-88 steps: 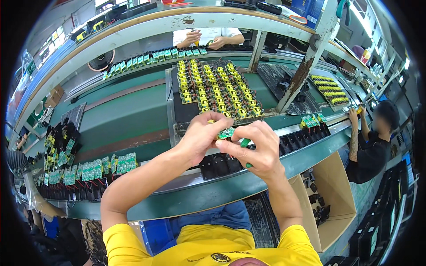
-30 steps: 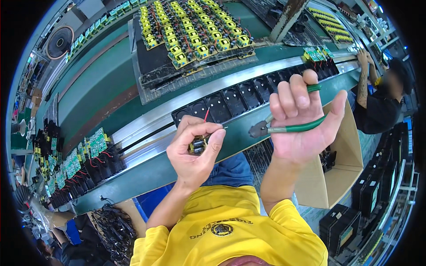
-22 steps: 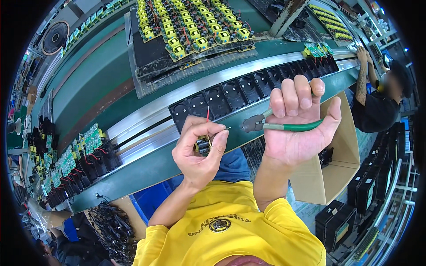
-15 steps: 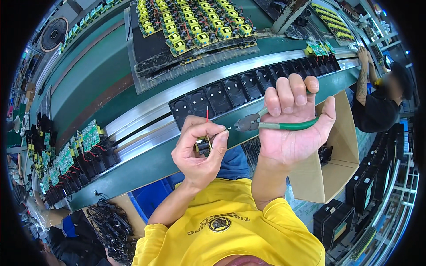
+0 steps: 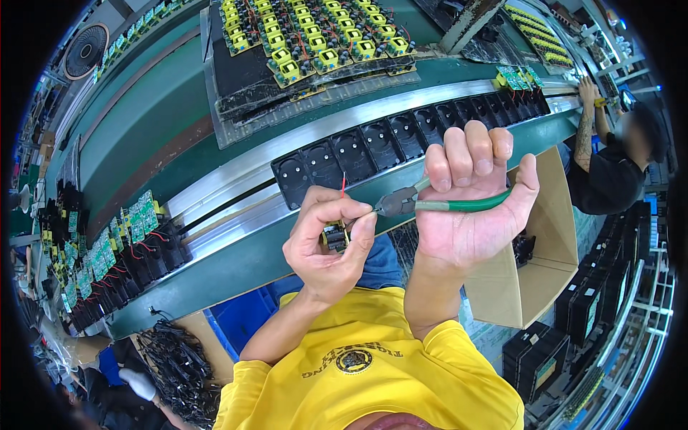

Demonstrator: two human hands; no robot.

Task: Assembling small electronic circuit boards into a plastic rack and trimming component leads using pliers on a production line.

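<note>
My left hand (image 5: 326, 251) pinches a small circuit board (image 5: 335, 236) with dark and yellow parts, mostly hidden behind the fingers. A short red wire (image 5: 343, 185) sticks up past the index finger. My right hand (image 5: 462, 215), palm up with curled fingers, grips a pair of green-handled diagonal cutters (image 5: 466, 206). The cutters' jaws point left and meet the tips of my left thumb and index finger. Whether the jaws are closed on a wire there is too small to tell. Both hands are above the near edge of the bench, in front of a row of black plastic housings (image 5: 351, 154).
Boards with yellow transformers (image 5: 308, 43) fill a black tray on the green bench. Green boards with red wires (image 5: 107, 251) stand in housings at left. A cardboard box (image 5: 548, 251) is at right, black cables (image 5: 179, 358) lower left. A co-worker (image 5: 620, 158) sits far right.
The cutters' jaws and my left fingertips have come together, my left hand shifting slightly right and the cutters slightly left. At lower left, another person's white-covered hand has come into view.
</note>
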